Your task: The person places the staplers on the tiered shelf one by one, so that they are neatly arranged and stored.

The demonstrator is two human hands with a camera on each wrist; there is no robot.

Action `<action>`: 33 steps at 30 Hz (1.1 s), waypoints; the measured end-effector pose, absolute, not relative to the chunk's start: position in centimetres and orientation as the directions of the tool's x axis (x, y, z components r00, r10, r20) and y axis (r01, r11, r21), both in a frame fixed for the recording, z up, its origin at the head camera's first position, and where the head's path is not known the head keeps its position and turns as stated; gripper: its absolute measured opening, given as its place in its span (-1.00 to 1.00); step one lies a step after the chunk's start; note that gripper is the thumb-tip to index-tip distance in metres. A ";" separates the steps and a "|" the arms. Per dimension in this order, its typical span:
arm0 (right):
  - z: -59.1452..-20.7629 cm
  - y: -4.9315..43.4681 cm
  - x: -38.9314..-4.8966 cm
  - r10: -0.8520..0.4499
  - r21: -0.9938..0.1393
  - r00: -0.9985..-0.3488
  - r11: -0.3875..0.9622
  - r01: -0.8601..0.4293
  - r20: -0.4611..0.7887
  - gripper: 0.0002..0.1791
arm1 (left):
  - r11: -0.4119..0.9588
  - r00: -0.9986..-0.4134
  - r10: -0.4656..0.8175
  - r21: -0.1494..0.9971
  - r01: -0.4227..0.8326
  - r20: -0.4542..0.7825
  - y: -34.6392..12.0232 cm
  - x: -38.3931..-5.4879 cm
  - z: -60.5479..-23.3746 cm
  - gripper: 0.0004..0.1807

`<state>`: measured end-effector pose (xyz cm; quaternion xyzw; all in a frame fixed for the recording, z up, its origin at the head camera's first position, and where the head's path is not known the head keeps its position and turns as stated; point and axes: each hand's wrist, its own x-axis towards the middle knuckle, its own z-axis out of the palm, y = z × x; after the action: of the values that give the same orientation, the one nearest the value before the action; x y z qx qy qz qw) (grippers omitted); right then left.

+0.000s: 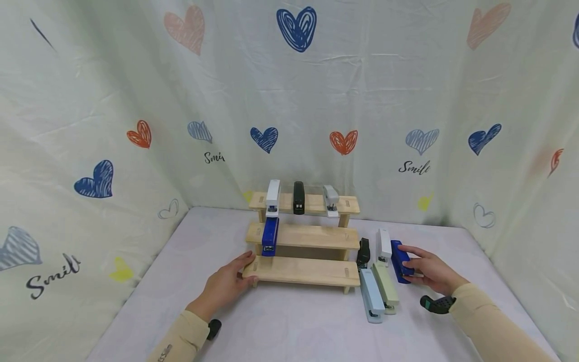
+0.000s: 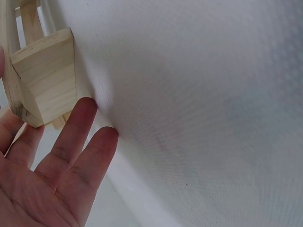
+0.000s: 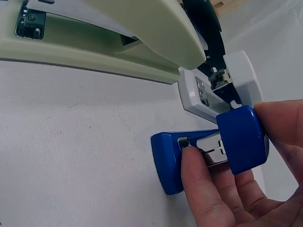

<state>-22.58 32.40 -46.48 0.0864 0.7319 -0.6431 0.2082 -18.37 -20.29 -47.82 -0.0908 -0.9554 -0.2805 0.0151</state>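
My left hand (image 1: 228, 281) holds the left end of the bottom board of a three-step wooden stand (image 1: 300, 270), its last two fingers stretched out beside the wood in the left wrist view. On the right, my right hand (image 1: 429, 270) grips a blue stapler (image 3: 241, 139) between thumb and fingers; its base appears to rest on the table. Left of it lie a white stapler (image 1: 384, 244), a pale green stapler (image 1: 385, 286), a light blue stapler (image 1: 372, 294) and a black stapler (image 1: 363, 253). Another blue stapler (image 1: 270, 236) sits at the left of the middle step.
On the top step stand a white stapler (image 1: 273, 196), a black stapler (image 1: 298, 197) and a grey-white stapler (image 1: 330, 198). A white cloth covers the table (image 1: 289, 327). Curtains (image 1: 380, 100) printed with hearts enclose the back and sides.
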 end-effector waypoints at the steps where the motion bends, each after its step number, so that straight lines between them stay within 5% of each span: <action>1: -46.5 32.4 -22.6 -0.140 -0.905 -0.898 0.159 0.395 -0.416 -0.28 | 0.825 -0.983 0.165 0.535 0.182 0.080 -20.3 -18.3 -47.8 -0.29; 33: -46.4 32.8 -22.3 -0.129 -0.908 -0.900 0.115 0.403 -0.416 -0.27 | 0.824 -0.983 0.167 0.538 0.179 0.072 -20.4 -18.4 -47.9 -0.29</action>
<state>-22.25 32.79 -46.41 0.0953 0.7190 -0.6582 0.2020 -18.44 -20.36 -47.86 -0.0905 -0.9549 -0.2827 0.0109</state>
